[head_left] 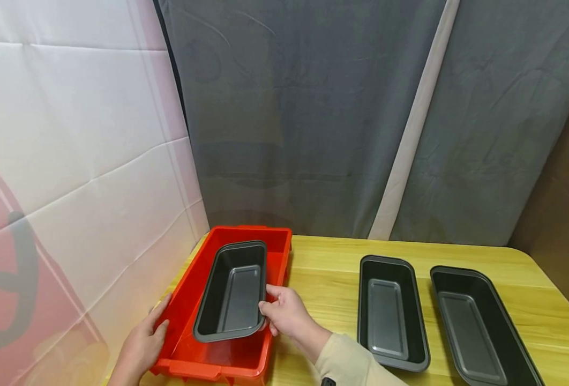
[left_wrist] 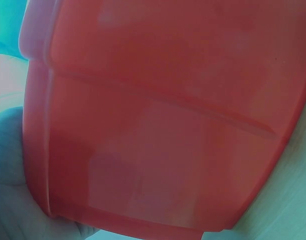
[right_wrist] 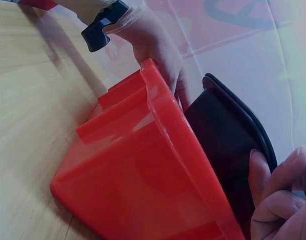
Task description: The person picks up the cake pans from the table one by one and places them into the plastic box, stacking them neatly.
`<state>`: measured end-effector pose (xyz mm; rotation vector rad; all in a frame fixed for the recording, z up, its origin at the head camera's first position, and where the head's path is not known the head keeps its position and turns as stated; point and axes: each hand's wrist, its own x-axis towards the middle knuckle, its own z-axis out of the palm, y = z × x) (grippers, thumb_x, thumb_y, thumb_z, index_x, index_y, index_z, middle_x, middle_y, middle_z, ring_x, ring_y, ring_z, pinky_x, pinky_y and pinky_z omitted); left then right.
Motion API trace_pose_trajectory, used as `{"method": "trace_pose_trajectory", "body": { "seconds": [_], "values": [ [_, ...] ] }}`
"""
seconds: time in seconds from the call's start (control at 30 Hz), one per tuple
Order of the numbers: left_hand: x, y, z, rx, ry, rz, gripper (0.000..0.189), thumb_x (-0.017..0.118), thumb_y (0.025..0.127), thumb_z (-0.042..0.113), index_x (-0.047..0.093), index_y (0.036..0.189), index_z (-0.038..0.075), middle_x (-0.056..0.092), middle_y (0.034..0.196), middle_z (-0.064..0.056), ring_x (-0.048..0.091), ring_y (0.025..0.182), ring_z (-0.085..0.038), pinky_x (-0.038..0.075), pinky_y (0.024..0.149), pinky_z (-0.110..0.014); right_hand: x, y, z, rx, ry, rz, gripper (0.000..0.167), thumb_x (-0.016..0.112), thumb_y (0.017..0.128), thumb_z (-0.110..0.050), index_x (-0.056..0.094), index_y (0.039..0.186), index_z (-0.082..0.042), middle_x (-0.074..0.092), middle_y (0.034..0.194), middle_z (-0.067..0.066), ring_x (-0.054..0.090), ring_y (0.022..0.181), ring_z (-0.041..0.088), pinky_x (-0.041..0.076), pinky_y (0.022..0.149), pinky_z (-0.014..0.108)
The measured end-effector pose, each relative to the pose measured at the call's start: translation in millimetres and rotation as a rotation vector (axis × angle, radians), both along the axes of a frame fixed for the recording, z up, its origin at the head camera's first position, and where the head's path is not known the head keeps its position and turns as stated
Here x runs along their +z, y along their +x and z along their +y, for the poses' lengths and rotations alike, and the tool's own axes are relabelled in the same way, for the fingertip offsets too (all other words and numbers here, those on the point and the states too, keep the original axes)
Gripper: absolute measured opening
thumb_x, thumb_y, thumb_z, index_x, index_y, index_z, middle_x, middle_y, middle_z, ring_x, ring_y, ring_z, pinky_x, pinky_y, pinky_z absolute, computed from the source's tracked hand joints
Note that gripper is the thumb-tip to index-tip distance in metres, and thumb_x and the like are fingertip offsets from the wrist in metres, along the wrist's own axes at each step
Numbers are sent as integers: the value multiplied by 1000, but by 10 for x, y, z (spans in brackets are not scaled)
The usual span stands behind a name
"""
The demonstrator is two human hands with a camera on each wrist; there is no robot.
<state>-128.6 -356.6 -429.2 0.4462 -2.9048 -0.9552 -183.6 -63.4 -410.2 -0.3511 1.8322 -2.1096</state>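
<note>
Right hand [head_left: 286, 313] pinching loaf pan [head_left: 233, 289] in red bin [head_left: 188, 300], left hand [head_left: 144, 343] flat against bin, two pans [head_left: 390, 311] beside

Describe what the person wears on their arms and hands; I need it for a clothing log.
Both hands are bare: no gloves or rings show. The right hand comes out of a long beige sleeve with a small dark tab at its lower edge. The left hand shows no sleeve in the head view; in the right wrist view its wrist carries a black strap.
</note>
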Motion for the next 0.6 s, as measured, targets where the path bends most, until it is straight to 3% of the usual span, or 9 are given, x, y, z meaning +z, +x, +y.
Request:
{"method": "trace_pose_trajectory", "body": {
  "seconds": [0.13,0.4,0.6],
  "values": [
    [-3,1,-4,2,1,4,59,45,100,10,23,155,15,31,146,-36,40,123,-53,34,102,-63,-8,-3,-15,2,1,7,47,55,92,6,47,137,11,61,65,30,38,31,9,33,34,16],
    [-6,11,-4,1,1,23,59,46,100,10,25,155,15,37,143,-36,44,119,-52,38,99,-62,-35,8,-66,-5,41,-5,53,56,90,6,39,140,14,57,52,6,36,31,8,31,34,15],
    [-16,7,0,6,2,34,58,47,99,8,27,154,13,42,139,-37,52,109,-47,47,91,-55,-69,3,-105,-13,74,10,49,57,90,6,45,137,13,60,54,14,36,31,9,31,33,16]
  ]
}}
